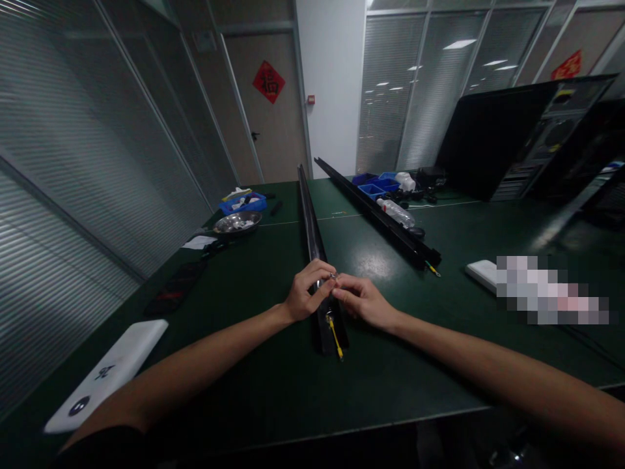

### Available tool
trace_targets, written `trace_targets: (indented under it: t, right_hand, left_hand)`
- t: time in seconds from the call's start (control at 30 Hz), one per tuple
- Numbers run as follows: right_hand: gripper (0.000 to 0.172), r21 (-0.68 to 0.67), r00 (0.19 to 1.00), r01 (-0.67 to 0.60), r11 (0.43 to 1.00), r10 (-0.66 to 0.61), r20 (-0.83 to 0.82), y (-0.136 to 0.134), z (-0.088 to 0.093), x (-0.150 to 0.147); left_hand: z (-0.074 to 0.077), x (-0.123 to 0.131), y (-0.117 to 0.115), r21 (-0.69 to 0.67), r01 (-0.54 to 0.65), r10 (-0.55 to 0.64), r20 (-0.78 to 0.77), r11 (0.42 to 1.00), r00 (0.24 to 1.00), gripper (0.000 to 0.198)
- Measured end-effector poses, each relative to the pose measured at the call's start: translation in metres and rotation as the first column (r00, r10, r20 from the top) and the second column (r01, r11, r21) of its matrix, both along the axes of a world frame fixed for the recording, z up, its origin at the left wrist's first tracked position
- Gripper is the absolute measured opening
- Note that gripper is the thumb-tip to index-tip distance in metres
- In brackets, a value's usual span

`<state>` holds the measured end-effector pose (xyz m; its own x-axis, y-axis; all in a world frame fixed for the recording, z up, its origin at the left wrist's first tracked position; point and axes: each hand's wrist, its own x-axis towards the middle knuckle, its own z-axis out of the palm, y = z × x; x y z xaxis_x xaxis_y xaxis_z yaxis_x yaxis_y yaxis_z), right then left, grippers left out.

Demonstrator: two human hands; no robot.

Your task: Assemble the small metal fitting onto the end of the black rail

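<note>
A long black metal channel (309, 225) lies lengthwise on the green table, its near end in front of me. A short yellow wire (335, 335) with a terminal sticks out of that end. Over the channel, my left hand (311, 286) pinches a small shiny metal piece (333, 276), too small to name. The fingertips of my right hand (364, 299) close against the same piece from the right side. Most of the piece is hidden by the fingers. To the right, a second black channel (385, 221) lies at a slant, a yellow-green wire (432, 268) at its near end.
A metal bowl (237, 223) and a blue basket (243, 202) stand at the back left. White devices lie near left (110, 371) and right (481, 273). Behind the second channel are blue bins (374, 190) and a plastic bottle (396, 213). A black computer case (502, 137) stands at right.
</note>
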<state>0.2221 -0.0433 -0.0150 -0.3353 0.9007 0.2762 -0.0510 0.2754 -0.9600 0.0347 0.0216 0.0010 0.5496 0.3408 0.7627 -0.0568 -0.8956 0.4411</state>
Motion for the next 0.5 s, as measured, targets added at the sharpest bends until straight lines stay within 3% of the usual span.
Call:
trace_targets:
  t: [0.23,0.37,0.5]
  right_hand:
    - [0.045,-0.055,0.998,0.020,0.998,-0.017,0.057,-0.001,0.001,0.001]
    - [0.044,-0.093,0.995,0.021,0.995,-0.012,0.100,-0.002,0.001,-0.001]
    - [0.040,0.018,0.985,0.054,0.998,-0.056,0.164,-0.005,0.005,-0.003]
  left_hand:
    - [-0.001,0.001,0.002,-0.023,-0.002,0.002,0.001,1.000,1.000,0.020]
    - [0.000,0.003,0.001,-0.116,-0.009,0.006,-0.030,0.993,1.000,0.023]
    - [0.002,-0.006,-0.008,-0.250,-0.103,0.080,-0.100,0.963,0.992,0.020]
